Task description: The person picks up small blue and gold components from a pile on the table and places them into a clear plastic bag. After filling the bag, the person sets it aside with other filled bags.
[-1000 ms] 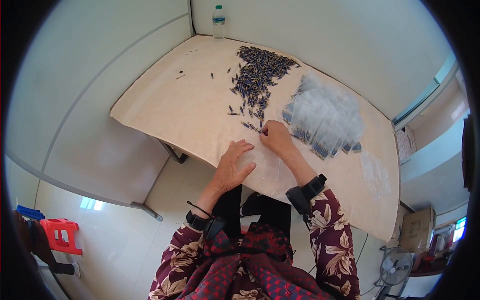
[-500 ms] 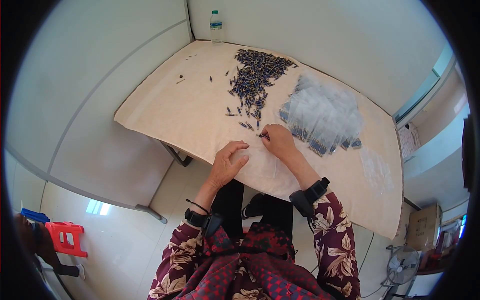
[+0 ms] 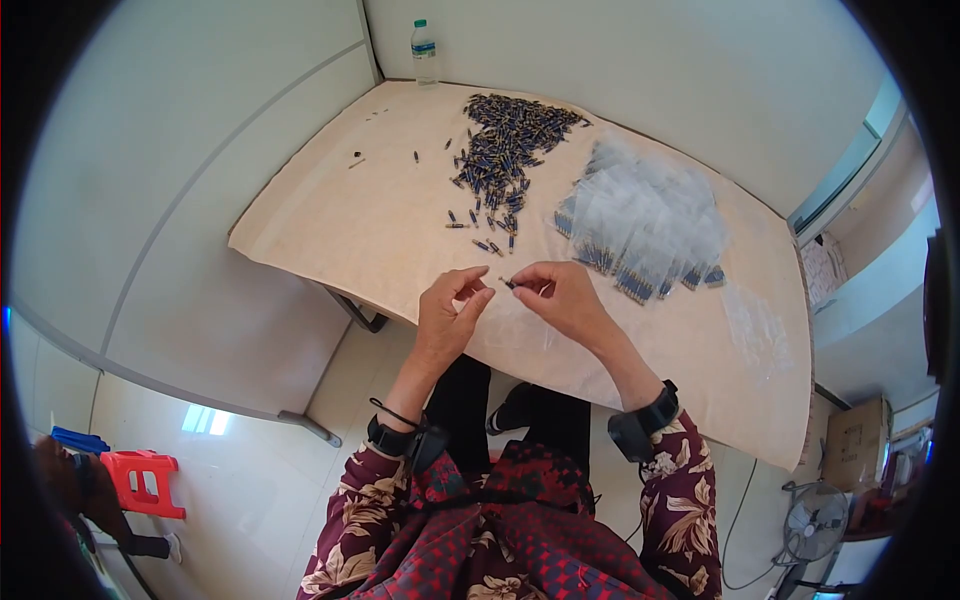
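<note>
My right hand pinches a small dark part with a brass-coloured tip over the near part of the table. Close to its left, my left hand has its thumb and fingers apart, with nothing seen between them. Beyond both hands lies a large pile of small dark blue and brass parts, a few of them loose at its near end. Clear plastic bags, filled with rows of such parts, are heaped to the right. An empty-looking clear bag lies flat below my hands.
The cloth-covered table meets wall panels behind. A water bottle stands at the back edge. More clear bags lie at the right. On the floor are a red stool and a fan; part of a person shows at far left.
My right hand has drawn back from the loose parts toward me, with the small part in its fingers. My left hand has risen slightly and its fingertips are nearer the right hand.
</note>
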